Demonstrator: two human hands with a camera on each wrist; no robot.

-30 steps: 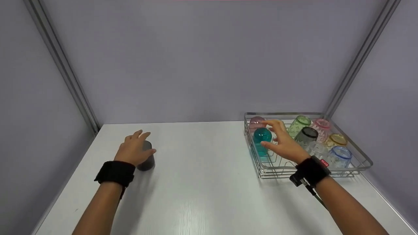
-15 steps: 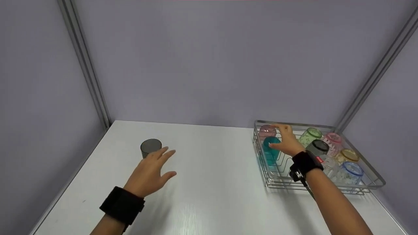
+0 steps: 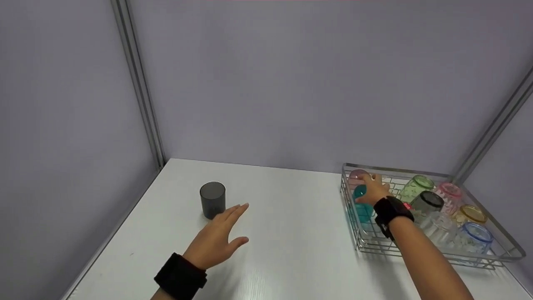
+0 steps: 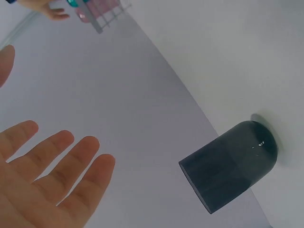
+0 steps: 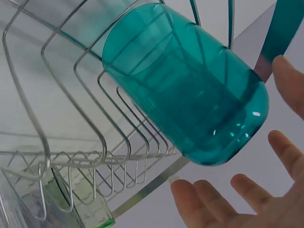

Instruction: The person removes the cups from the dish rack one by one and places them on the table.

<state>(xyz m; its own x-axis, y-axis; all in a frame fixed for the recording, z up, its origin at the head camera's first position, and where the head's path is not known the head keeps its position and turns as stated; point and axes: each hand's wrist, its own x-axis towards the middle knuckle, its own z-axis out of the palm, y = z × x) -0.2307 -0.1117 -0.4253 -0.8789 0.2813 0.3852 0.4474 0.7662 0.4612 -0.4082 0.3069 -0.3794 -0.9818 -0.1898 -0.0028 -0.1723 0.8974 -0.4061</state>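
A dark grey cup [image 3: 212, 201] stands upright on the white table at the left. My left hand [image 3: 216, 241] hovers just in front of it, fingers extended and thumb spread, holding nothing; the left wrist view shows a gap between fingers and cup [image 4: 232, 166]. On the right, my right hand [image 3: 374, 191] reaches over the wire rack. Below it a teal cup [image 3: 364, 208] sits upside down at the rack's left side. In the right wrist view, spread fingers [image 5: 251, 192] surround the rounded base of the teal cup [image 5: 190, 90] without visible contact. Behind it is a pink cup [image 3: 357, 176], partly hidden.
The metal wire rack [image 3: 416, 254] also bears several upturned glasses: green [image 3: 416, 189], dark grey [image 3: 427, 204], pink [image 3: 449, 196], amber [image 3: 470, 214], clear [image 3: 438, 228] and blue-rimmed [image 3: 474, 238]. Grey partition walls [image 3: 291, 83] border the table.
My left hand has drawn back from the dark grey cup, which now stands uncovered. The right hand has come down closer to the teal cup. The head view has shifted left.
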